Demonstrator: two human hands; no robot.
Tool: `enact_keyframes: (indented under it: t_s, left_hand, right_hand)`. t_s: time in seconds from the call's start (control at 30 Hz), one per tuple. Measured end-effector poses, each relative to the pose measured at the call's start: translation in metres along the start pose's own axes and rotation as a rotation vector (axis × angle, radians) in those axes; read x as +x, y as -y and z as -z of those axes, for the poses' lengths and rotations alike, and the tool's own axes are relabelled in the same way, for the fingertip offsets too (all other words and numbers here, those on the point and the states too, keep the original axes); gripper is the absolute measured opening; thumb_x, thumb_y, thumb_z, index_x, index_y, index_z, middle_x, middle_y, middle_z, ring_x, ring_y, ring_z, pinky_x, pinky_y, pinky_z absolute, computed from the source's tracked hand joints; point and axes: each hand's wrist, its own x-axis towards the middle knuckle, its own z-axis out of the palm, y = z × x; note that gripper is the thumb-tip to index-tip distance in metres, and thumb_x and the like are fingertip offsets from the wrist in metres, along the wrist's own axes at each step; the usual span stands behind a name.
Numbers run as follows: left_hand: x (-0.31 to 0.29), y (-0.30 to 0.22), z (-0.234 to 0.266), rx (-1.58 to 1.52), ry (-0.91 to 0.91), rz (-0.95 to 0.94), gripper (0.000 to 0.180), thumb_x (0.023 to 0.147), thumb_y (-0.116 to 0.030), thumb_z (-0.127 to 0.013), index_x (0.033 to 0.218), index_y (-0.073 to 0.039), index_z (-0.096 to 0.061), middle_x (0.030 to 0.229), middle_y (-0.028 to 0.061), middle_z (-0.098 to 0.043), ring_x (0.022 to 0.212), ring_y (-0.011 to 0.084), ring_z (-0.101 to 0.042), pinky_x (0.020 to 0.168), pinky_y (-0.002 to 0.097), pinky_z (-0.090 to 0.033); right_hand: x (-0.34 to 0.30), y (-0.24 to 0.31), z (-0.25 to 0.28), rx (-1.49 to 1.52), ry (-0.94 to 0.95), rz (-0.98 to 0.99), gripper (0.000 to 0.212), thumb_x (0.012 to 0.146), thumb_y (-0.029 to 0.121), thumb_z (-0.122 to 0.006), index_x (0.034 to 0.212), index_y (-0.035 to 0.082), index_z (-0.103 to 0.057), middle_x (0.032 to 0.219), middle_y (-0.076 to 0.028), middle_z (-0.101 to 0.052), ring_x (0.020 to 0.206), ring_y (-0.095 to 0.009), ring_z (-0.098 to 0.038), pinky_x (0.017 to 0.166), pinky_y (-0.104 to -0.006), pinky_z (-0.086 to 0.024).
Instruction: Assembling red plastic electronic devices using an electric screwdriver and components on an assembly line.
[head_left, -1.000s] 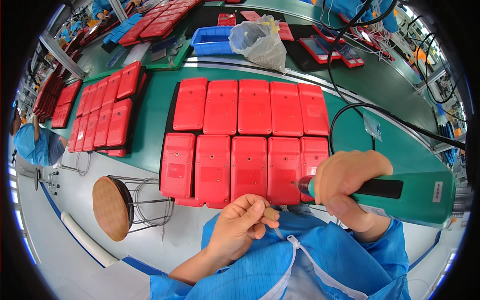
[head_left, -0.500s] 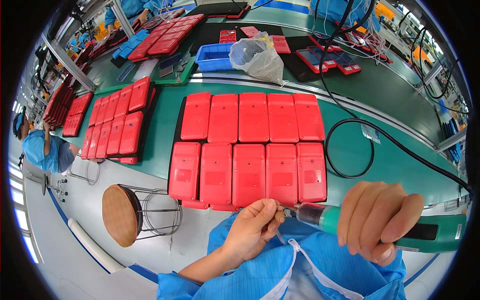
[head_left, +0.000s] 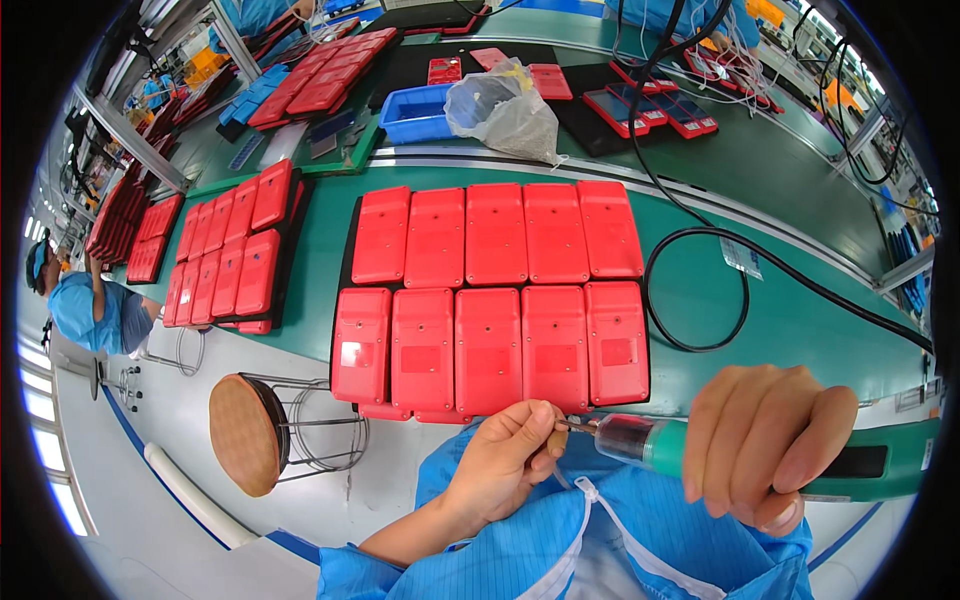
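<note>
My right hand (head_left: 765, 440) is wrapped around a green electric screwdriver (head_left: 665, 446) with a clear nose, held level in front of my body. Its thin metal bit points left, to the fingertips of my left hand (head_left: 515, 445). Thumb and fingers of that hand are pinched together at the bit's tip; whatever they hold is too small to make out. Just beyond both hands, at the table's front edge, lie two rows of red plastic housings (head_left: 487, 345) with small holes, stacked on a black board.
More red housings (head_left: 230, 250) are stacked at the left. A blue bin (head_left: 415, 115) and a clear plastic bag (head_left: 515, 125) stand farther back. A black cable (head_left: 800, 290) loops across the green table (head_left: 700, 385) at the right. A round stool (head_left: 245, 435) stands at lower left; people work beyond.
The screwdriver and my right hand have shifted slightly right. My left hand stays pinched at nearly the same spot. The table scene has slid a little left in the view.
</note>
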Motion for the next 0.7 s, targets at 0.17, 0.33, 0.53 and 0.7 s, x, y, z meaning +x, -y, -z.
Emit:
enact_keyframes:
  t_s: [0.17,0.33,0.53,0.7]
  left_hand:
    - [0.001,-0.002,-0.004,0.044,-0.010,0.029,0.023,0.093,-0.022,-0.042,0.086,-0.002,-0.050,0.062,0.0026,-0.042,0.053,0.0082,-0.033,0.046,0.0203,-0.026]
    - [0.003,-0.003,-0.003,0.127,0.004,0.052,0.025,0.093,-0.022,-0.042,0.081,-0.001,-0.050,0.058,0.0014,-0.039,0.050,0.0080,-0.031,0.045,0.0208,-0.025]
    - [0.007,0.000,-0.001,0.062,0.062,0.134,0.027,0.092,-0.024,-0.043,0.079,-0.002,-0.051,0.055,-0.0016,-0.036,0.048,0.0065,-0.028,0.043,0.0202,-0.023]
    - [0.012,0.009,0.005,0.054,0.127,0.216,0.027,0.092,-0.024,-0.043,0.079,-0.002,-0.051,0.055,-0.0012,-0.034,0.048,0.0074,-0.027,0.043,0.0205,-0.023]
  right_hand:
    - [-0.001,0.000,0.001,0.004,-0.001,-0.008,0.017,0.081,0.008,-0.060,0.085,0.005,-0.044,0.055,-0.004,-0.054,0.044,-0.012,-0.055,0.044,-0.0251,-0.050]
    - [-0.002,0.001,0.004,0.051,-0.001,-0.022,0.017,0.081,0.007,-0.060,0.085,0.005,-0.044,0.055,-0.004,-0.054,0.044,-0.013,-0.055,0.043,-0.0254,-0.050]
    - [-0.007,0.005,0.007,0.075,0.006,-0.037,0.016,0.080,0.005,-0.061,0.083,0.004,-0.045,0.055,-0.005,-0.054,0.044,-0.013,-0.055,0.043,-0.0261,-0.051]
    - [-0.007,0.009,0.009,0.082,0.051,-0.043,0.017,0.079,0.003,-0.061,0.083,0.003,-0.045,0.056,-0.007,-0.055,0.045,-0.014,-0.055,0.043,-0.0265,-0.051]
